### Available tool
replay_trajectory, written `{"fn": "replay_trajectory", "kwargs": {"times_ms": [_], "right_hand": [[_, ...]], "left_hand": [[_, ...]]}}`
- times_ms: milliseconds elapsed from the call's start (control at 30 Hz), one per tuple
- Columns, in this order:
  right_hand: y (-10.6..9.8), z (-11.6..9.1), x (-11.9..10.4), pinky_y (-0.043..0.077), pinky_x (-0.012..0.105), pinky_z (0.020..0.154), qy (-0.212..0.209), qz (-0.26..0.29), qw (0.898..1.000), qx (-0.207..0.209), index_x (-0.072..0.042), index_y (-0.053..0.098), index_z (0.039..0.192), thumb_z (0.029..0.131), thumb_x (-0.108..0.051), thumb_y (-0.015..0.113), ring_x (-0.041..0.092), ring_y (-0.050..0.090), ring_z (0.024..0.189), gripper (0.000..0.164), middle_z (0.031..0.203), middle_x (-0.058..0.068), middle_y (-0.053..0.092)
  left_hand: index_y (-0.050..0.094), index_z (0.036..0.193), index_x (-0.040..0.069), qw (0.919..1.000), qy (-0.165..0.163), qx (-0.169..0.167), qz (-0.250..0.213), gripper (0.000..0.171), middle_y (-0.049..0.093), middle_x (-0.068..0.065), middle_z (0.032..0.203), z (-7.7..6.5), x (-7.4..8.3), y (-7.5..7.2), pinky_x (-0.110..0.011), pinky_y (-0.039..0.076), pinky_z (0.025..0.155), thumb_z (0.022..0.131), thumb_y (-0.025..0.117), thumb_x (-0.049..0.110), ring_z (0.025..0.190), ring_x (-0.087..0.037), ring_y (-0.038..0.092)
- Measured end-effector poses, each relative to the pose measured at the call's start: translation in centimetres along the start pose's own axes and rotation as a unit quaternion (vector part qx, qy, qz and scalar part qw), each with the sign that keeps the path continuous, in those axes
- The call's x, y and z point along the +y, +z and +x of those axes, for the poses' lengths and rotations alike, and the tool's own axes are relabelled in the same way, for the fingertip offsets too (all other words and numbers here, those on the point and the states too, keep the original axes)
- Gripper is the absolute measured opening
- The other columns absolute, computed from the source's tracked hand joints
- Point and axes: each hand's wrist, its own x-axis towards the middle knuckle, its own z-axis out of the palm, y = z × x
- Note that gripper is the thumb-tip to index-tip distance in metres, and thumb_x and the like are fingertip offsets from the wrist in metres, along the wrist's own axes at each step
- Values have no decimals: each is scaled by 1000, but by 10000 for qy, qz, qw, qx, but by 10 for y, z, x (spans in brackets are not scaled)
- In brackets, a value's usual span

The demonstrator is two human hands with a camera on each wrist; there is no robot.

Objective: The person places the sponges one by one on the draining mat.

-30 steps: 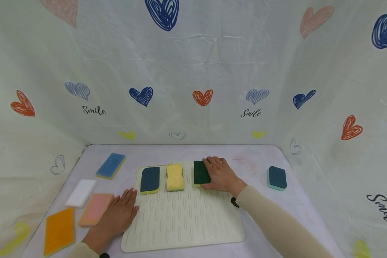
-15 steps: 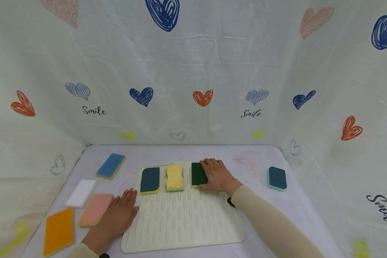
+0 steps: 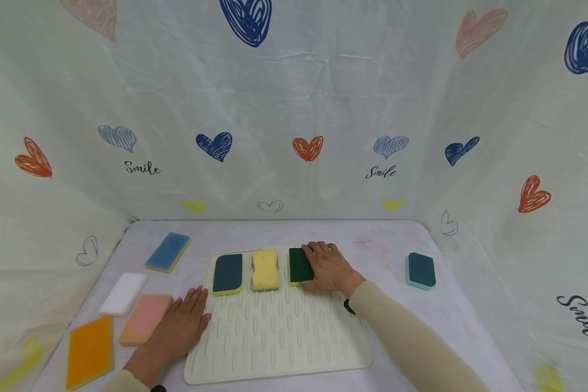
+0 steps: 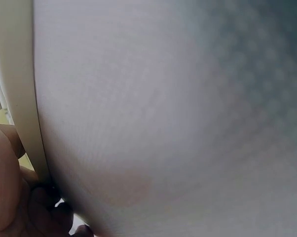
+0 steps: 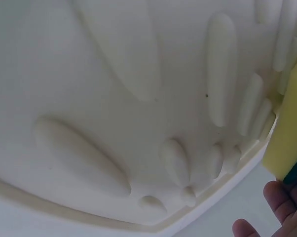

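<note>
My right hand (image 3: pixel 327 268) grips the right side of a dark green scouring sponge (image 3: pixel 300 265) at the far part of the cream ribbed mat (image 3: pixel 279 343). In the right wrist view, its yellow foam layer (image 5: pixel 289 123) shows above the fingertips (image 5: pixel 278 197). Fingers straight, my left hand (image 3: pixel 180 325) lies palm down along the mat's left edge. To the left of the held sponge, a yellow sponge (image 3: pixel 265 269) and a dark blue sponge (image 3: pixel 227 273) with a yellow base sit in a row on the mat.
Left of the mat lie a blue sponge (image 3: pixel 169 252), a white sponge (image 3: pixel 123 294), a pink sponge (image 3: pixel 147 318) partly behind the left hand, and an orange sponge (image 3: pixel 90 351). A teal sponge (image 3: pixel 421 270) lies at the table's right. Heart-printed curtains (image 3: pixel 343 179) surround the table.
My right hand has slid the green sponge a little to the left and slightly nearer on the mat. The left hand has stayed in place.
</note>
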Motion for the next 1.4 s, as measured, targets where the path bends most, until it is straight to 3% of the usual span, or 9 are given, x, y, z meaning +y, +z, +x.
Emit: {"fn": "replay_trajectory", "kwargs": {"times_ms": [1167,1400], "right_hand": [[0,1,2,40,56,116,105,412,9979,-479,-14,32,166,90,-77,57,30,44,149,102,166,8,41],[-11,-6,12,33,60,121,223,900,9947,-438,-12,27,168,90,-78,61,33,38,153,108,169,11,34]], "left_hand": [[41,157,-10,10000,-44,-79,-26,63,42,-32,161,0,1,0,-69,33,118,109,56,30,150,-51,39],[42,156,-9,10000,-59,-67,7,64,42,-31,161,0,1,0,-68,33,118,108,58,30,150,-51,39]]}}
